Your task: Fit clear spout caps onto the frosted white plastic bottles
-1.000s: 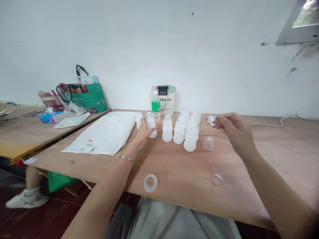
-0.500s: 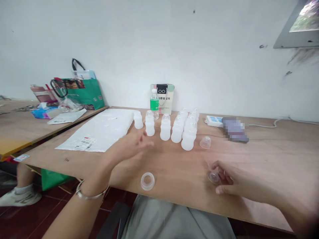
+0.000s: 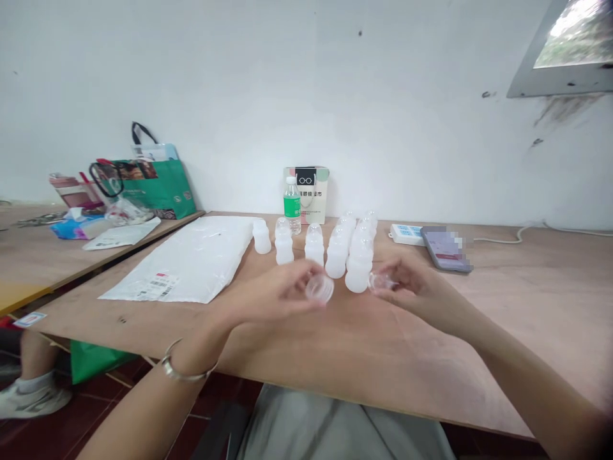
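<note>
My left hand (image 3: 292, 287) is closed on a translucent bottle collar ring (image 3: 320, 289), its opening tilted toward me. A clear bottle teat (image 3: 380, 282) is pinched in my right hand (image 3: 412, 281), a short way to the right of the ring. Both hands are raised over the table, somewhat blurred. Just beyond them stand several white baby bottles (image 3: 358, 275) with clear domed caps, in rows. One shorter white bottle (image 3: 262, 238) is at the left end. The loose clear cap cannot be made out; my right hand covers that area.
A white plastic mailer (image 3: 177, 259) lies on the wooden table (image 3: 383, 364) at left. Behind the bottles are a water bottle (image 3: 291, 207) and a paper bag (image 3: 316, 195). A power strip (image 3: 406, 234) and phone (image 3: 447, 249) lie at right. Another person's leg (image 3: 36, 361) shows at lower left.
My left hand has picked up the collar ring from the table's front edge. My right hand has moved forward and left with the teat, bringing both parts close together.
</note>
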Available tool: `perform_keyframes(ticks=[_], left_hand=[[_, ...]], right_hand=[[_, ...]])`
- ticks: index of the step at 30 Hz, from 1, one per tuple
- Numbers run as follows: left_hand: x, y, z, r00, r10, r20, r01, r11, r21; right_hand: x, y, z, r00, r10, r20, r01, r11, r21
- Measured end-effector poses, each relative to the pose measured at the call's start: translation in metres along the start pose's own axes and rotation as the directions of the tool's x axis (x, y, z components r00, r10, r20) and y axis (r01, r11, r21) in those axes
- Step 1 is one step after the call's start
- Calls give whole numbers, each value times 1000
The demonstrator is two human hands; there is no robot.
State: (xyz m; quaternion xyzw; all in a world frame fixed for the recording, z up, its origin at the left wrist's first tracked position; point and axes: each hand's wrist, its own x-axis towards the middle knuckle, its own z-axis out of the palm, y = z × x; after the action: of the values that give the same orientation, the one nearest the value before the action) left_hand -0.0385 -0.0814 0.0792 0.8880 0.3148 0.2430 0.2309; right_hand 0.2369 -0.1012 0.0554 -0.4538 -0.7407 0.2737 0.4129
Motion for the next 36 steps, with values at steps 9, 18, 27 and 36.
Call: perform_keyframes(ticks=[9, 18, 27, 36], left_hand=[[56, -36, 37, 803, 355, -479, -419, 908, -29], [60, -66, 65, 890, 271, -367, -327, 940, -99], [61, -69, 69, 867, 335, -370, -398, 911, -108], [56, -60, 70, 899, 221, -377, -300, 940, -164]], right_hand=[[37, -4, 43, 974, -109, -198, 170, 930, 325], [34, 34, 62, 983, -143, -115, 177, 903, 391], [33, 39, 66, 973, -175, -152, 230, 805, 547], [34, 47, 73, 976, -175, -129, 217, 817, 534]])
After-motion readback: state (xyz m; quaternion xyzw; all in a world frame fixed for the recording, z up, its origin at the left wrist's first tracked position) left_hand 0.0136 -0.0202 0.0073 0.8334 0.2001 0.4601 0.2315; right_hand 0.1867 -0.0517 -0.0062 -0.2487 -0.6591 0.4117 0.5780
